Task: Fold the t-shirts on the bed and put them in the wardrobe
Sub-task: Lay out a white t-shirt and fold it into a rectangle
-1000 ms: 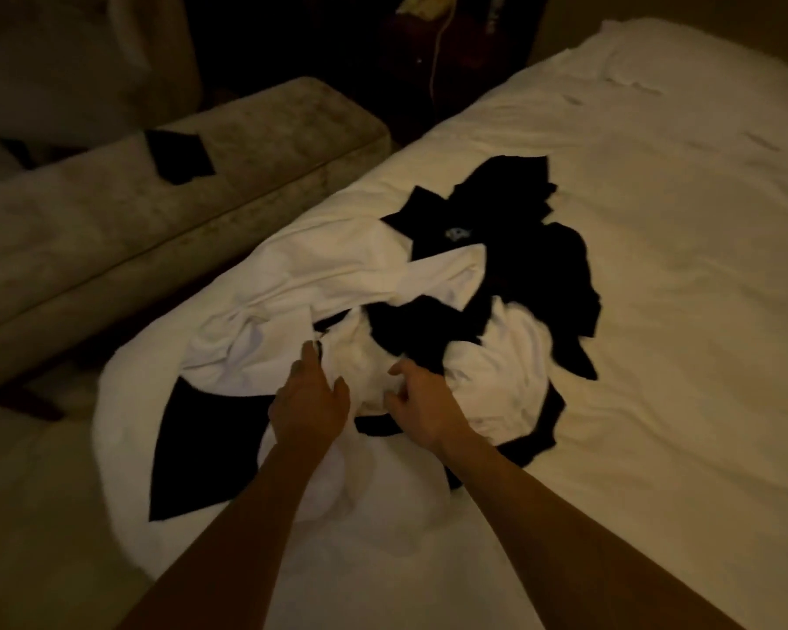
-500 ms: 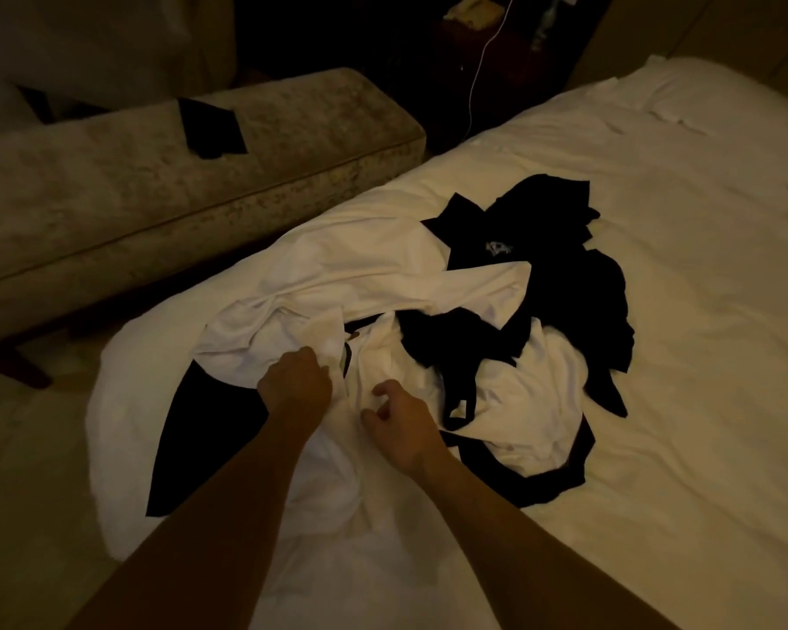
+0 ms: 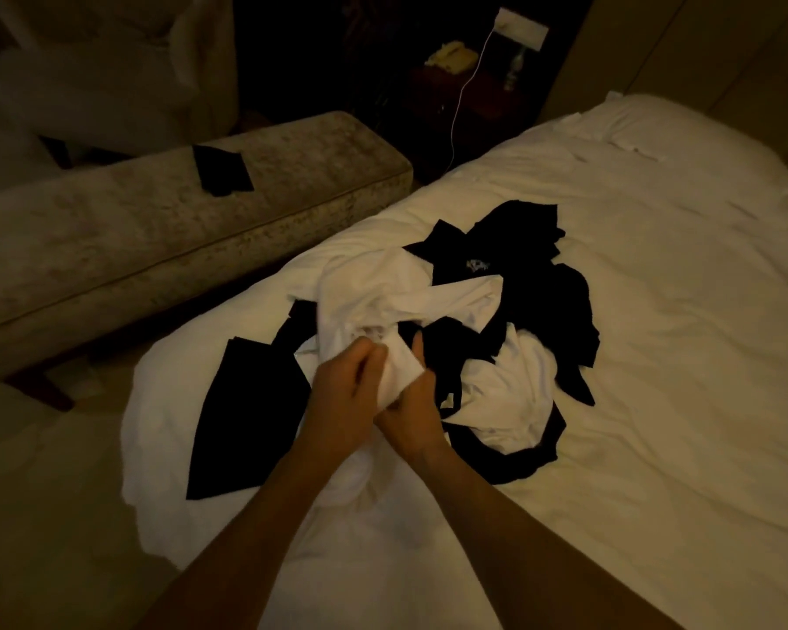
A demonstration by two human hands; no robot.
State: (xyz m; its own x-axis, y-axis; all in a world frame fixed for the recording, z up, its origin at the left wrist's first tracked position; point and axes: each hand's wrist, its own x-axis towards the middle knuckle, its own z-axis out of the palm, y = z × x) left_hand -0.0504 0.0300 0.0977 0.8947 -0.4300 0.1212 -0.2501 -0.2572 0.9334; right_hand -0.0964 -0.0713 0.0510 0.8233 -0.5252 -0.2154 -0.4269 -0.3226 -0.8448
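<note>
Grip: left hand point(image 3: 344, 397) + right hand point(image 3: 412, 409) both pinching 1 white t-shirt point(image 3: 396, 306) atop the mixed pile point(image 3: 537, 311), near bed point(image 3: 678, 356) corner. Risk: lifting now prob drags tangled black tees w/ it, maybe off the edge. Dim room; tabletop point(image 3: 110, 238) w/ a dark folded item point(image 3: 223, 170) beyond, nightstand point(image 3: 469, 84) far back.

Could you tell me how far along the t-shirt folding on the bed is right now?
Early. Done: perhaps one folded black garment on the bench, though I cannot tell what it is. In hand: the left hand and right hand grip one white t-shirt atop the pile. Left: black t-shirts and other white ones lie tangled, unfolded, on the bed; no wardrobe is in view.
</note>
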